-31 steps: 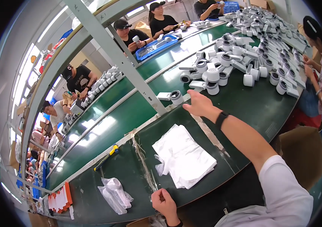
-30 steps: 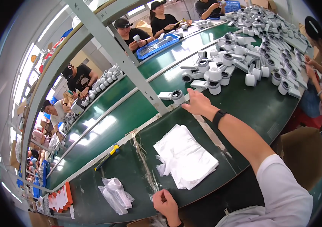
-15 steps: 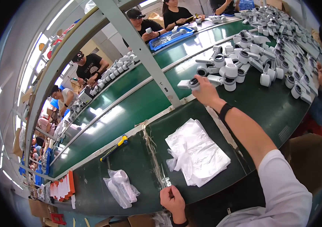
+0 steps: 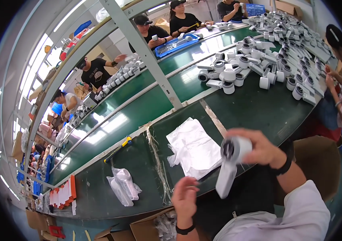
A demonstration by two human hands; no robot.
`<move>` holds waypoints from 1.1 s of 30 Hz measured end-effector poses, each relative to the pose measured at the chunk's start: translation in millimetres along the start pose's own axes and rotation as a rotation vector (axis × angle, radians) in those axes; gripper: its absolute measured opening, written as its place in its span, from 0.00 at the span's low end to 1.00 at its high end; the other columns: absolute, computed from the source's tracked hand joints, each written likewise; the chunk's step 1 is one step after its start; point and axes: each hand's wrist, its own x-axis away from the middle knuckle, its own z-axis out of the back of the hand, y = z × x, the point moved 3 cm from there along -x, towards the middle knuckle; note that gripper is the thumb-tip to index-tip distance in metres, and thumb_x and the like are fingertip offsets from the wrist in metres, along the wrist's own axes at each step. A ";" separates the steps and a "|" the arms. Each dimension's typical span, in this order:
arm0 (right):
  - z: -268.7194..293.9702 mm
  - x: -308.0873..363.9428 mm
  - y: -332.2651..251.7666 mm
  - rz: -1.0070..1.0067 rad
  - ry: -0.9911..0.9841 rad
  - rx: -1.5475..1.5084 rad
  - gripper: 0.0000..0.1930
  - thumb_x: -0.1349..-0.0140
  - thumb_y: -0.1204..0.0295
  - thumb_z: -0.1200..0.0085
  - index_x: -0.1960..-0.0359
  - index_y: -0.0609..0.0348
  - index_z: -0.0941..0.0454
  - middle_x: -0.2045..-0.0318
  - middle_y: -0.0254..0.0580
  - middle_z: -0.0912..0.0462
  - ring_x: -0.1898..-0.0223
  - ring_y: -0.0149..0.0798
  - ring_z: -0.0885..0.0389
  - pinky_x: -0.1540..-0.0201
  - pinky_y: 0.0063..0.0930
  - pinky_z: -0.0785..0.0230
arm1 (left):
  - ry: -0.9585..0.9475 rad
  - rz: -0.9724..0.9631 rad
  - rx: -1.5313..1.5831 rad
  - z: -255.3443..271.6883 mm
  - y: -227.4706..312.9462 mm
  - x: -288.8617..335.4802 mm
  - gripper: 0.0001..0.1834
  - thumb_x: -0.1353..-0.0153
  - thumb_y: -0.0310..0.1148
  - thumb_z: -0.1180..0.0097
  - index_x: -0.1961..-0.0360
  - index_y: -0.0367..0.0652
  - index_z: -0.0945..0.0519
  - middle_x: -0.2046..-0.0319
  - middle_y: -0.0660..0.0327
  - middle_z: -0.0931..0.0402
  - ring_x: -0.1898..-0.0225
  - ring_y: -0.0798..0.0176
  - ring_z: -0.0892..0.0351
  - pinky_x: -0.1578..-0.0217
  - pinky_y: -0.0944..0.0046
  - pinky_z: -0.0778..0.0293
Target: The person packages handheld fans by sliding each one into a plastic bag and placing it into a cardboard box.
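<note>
My right hand (image 4: 264,148), blurred by motion, grips a white hair dryer (image 4: 228,173) by its round head. Its dark round opening faces left and its flat handle hangs down over the table's near edge. To its left, my left hand (image 4: 185,201) is raised with nothing in it, its fingers apart and slightly curled. Just beyond both hands lies a stack of white plastic bags (image 4: 197,146) on the dark green table (image 4: 255,108). Farther left, a bagged hair dryer (image 4: 123,188) rests on the table in clear plastic.
A large heap of white hair dryers (image 4: 255,60) covers the far right. A yellow-and-black cutter (image 4: 117,149) lies near the divider rail. Orange-and-white boxes (image 4: 63,193) stand at left; an open carton (image 4: 147,229) sits below the near edge. Co-workers sit opposite and at right.
My right hand has come back from the heap toward me, bringing a hair dryer. My left hand has risen from the table edge and its fingers have opened. The view has shifted slightly.
</note>
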 end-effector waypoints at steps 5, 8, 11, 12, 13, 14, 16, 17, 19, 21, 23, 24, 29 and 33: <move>-32.5 32.8 22.1 0.029 -0.201 0.019 0.42 0.48 0.61 0.32 0.33 0.64 0.39 0.44 0.45 0.26 0.45 0.37 0.27 0.43 0.32 0.34 | -0.662 0.413 0.346 -43.2 -20.5 27.4 0.28 0.39 0.26 0.38 0.38 0.31 0.32 0.49 0.59 0.24 0.51 0.71 0.26 0.50 0.67 0.29; -46.1 37.3 34.0 0.229 0.113 0.171 0.48 0.48 0.63 0.31 0.29 0.60 0.48 0.39 0.45 0.31 0.44 0.38 0.28 0.44 0.33 0.33 | -0.470 0.389 0.413 -44.3 -20.5 29.3 0.24 0.40 0.22 0.38 0.43 0.31 0.30 0.51 0.59 0.23 0.52 0.69 0.24 0.50 0.67 0.28; -58.8 57.5 51.0 0.170 0.150 0.171 0.53 0.52 0.70 0.29 0.28 0.61 0.53 0.37 0.49 0.32 0.45 0.39 0.26 0.46 0.36 0.30 | -0.228 0.369 0.323 -56.4 -11.2 18.8 0.21 0.42 0.20 0.37 0.48 0.32 0.28 0.52 0.57 0.22 0.52 0.67 0.22 0.50 0.66 0.26; -66.2 61.0 52.9 0.101 0.128 0.139 0.51 0.50 0.69 0.29 0.29 0.63 0.52 0.37 0.50 0.33 0.46 0.39 0.26 0.48 0.34 0.29 | -0.150 0.330 0.287 -60.6 -8.1 15.6 0.21 0.42 0.20 0.37 0.48 0.32 0.28 0.52 0.57 0.22 0.52 0.67 0.22 0.50 0.66 0.26; -73.8 63.5 57.9 0.017 0.106 0.091 0.48 0.44 0.67 0.32 0.28 0.60 0.54 0.40 0.47 0.30 0.47 0.37 0.25 0.48 0.31 0.30 | -0.067 0.290 0.245 -63.2 -6.9 13.0 0.22 0.42 0.20 0.37 0.48 0.32 0.28 0.53 0.57 0.21 0.53 0.67 0.21 0.50 0.66 0.25; -74.4 68.7 73.0 -0.014 0.108 0.133 0.45 0.43 0.68 0.33 0.29 0.62 0.51 0.44 0.48 0.27 0.51 0.34 0.23 0.51 0.29 0.28 | -0.027 0.228 0.175 -68.9 -8.0 10.0 0.21 0.42 0.21 0.36 0.48 0.32 0.28 0.56 0.58 0.21 0.56 0.67 0.20 0.54 0.67 0.24; -71.2 72.9 84.5 -0.046 0.114 0.171 0.43 0.43 0.69 0.33 0.31 0.64 0.47 0.47 0.48 0.24 0.55 0.32 0.21 0.54 0.26 0.26 | -0.079 0.240 0.130 -76.3 0.4 3.6 0.21 0.43 0.21 0.36 0.49 0.32 0.27 0.56 0.58 0.21 0.56 0.67 0.21 0.54 0.68 0.24; -67.6 74.1 80.9 -0.069 0.165 0.062 0.37 0.40 0.70 0.36 0.33 0.64 0.44 0.51 0.46 0.22 0.57 0.30 0.21 0.56 0.25 0.26 | -0.127 0.253 0.088 -77.8 3.4 1.7 0.21 0.43 0.21 0.36 0.49 0.32 0.26 0.56 0.59 0.21 0.55 0.68 0.21 0.54 0.69 0.25; -57.8 76.8 78.8 -0.096 0.228 -0.049 0.32 0.38 0.72 0.39 0.35 0.64 0.41 0.55 0.43 0.21 0.58 0.28 0.21 0.57 0.24 0.26 | -0.227 0.203 -0.327 -63.5 2.4 -16.3 0.15 0.44 0.22 0.36 0.55 0.35 0.21 0.61 0.59 0.18 0.58 0.68 0.20 0.58 0.68 0.25; -46.4 78.4 77.6 -0.071 0.304 -0.105 0.24 0.34 0.75 0.44 0.39 0.62 0.40 0.53 0.43 0.23 0.56 0.33 0.20 0.53 0.28 0.27 | -0.180 -0.150 -0.626 -58.1 11.3 -44.8 0.16 0.45 0.28 0.34 0.56 0.35 0.20 0.61 0.53 0.20 0.62 0.55 0.19 0.61 0.61 0.25; -38.1 76.9 68.9 0.003 0.369 -0.135 0.21 0.33 0.74 0.48 0.42 0.60 0.42 0.57 0.42 0.24 0.61 0.33 0.20 0.55 0.31 0.27 | -0.173 -0.261 -0.751 -58.4 8.1 -61.1 0.13 0.46 0.30 0.34 0.59 0.40 0.18 0.61 0.55 0.18 0.59 0.52 0.20 0.55 0.55 0.28; -33.4 77.6 71.2 0.019 0.384 -0.114 0.21 0.33 0.74 0.49 0.42 0.60 0.43 0.58 0.42 0.25 0.63 0.33 0.20 0.58 0.30 0.26 | -0.241 -0.341 -0.997 -59.3 3.1 -66.0 0.14 0.47 0.33 0.34 0.59 0.41 0.17 0.61 0.56 0.18 0.59 0.50 0.22 0.54 0.54 0.29; -28.4 81.8 78.1 -0.014 0.481 -0.228 0.21 0.33 0.75 0.51 0.42 0.60 0.43 0.61 0.41 0.27 0.68 0.31 0.22 0.67 0.28 0.26 | -0.350 -0.209 -1.339 -60.0 -19.8 -71.5 0.10 0.47 0.37 0.35 0.65 0.46 0.15 0.65 0.60 0.18 0.61 0.52 0.23 0.58 0.53 0.33; -31.9 81.6 80.9 -0.070 0.507 -0.228 0.21 0.34 0.75 0.50 0.42 0.60 0.42 0.64 0.40 0.27 0.70 0.29 0.24 0.71 0.26 0.27 | -0.335 -0.235 -1.319 -54.3 -24.7 -76.2 0.06 0.46 0.35 0.36 0.69 0.46 0.15 0.68 0.59 0.18 0.63 0.52 0.23 0.61 0.54 0.32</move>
